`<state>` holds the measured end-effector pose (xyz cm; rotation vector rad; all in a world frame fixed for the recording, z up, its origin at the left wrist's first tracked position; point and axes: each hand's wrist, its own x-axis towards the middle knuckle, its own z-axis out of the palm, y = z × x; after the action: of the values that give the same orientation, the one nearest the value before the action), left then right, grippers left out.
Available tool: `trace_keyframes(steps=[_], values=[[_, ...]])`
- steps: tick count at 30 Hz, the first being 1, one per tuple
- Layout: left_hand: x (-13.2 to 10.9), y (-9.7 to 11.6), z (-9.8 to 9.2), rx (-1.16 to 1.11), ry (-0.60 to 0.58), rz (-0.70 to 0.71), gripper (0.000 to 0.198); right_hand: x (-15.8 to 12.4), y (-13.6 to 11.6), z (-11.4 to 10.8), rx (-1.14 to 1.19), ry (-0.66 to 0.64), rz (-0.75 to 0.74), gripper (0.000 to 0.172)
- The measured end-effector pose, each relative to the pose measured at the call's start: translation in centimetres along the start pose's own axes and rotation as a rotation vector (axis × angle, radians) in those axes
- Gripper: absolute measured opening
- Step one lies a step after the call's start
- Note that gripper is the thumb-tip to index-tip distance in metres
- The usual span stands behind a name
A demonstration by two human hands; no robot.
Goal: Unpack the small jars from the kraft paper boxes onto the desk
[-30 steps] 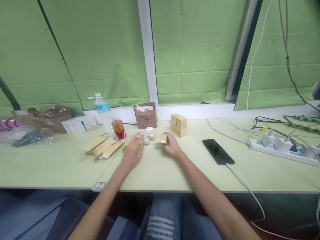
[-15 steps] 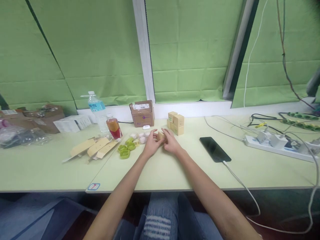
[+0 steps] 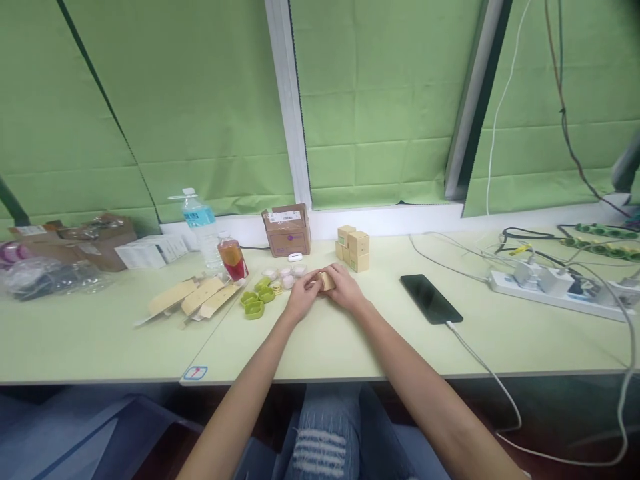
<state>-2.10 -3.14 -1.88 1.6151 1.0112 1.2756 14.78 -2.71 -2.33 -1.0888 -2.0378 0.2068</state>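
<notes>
Between my two hands, low over the table, is a small brown cardboard box. My left hand grips its left side with the fingers closed on it. My right hand wraps the box from the right, hiding part of it. Just behind, several similar small boxes stand stacked. Left of my left hand lie several green cup-shaped pieces, and small pale round items sit behind them.
Flat cardboard pieces lie to the left, near a red-labelled drink bottle and a water bottle. An open brown carton stands at the back. A black phone on a cable and a power strip are to the right.
The small box has turned in my hands, and my fingers have closed further around it. The view has shifted slightly, moving the scene a little to the right.
</notes>
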Motion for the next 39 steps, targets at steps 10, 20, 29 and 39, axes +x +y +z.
trace_keyframes(steps=[10, 20, 29, 39], values=[[-0.2, 0.1, 0.4, 0.061, 0.022, 0.014, 0.05, 0.1, -0.2, 0.1, -0.055, -0.007, 0.017, 0.041], [-0.7, 0.3, -0.5, 0.101, 0.019, 0.069, 0.035, 0.2, 0.5, 0.4, -0.017, -0.004, -0.013, 0.044], [-1.0, 1.0, -0.7, 0.633, 0.196, 0.428, 0.012, 0.3, 1.0, 0.7, 0.002, 0.047, 0.045, 0.049], [-1.3, 1.4, -0.8, 0.968, 0.059, 0.643, 0.049, 0.4, 1.3, 0.6, -0.012, 0.111, 0.109, 0.048]])
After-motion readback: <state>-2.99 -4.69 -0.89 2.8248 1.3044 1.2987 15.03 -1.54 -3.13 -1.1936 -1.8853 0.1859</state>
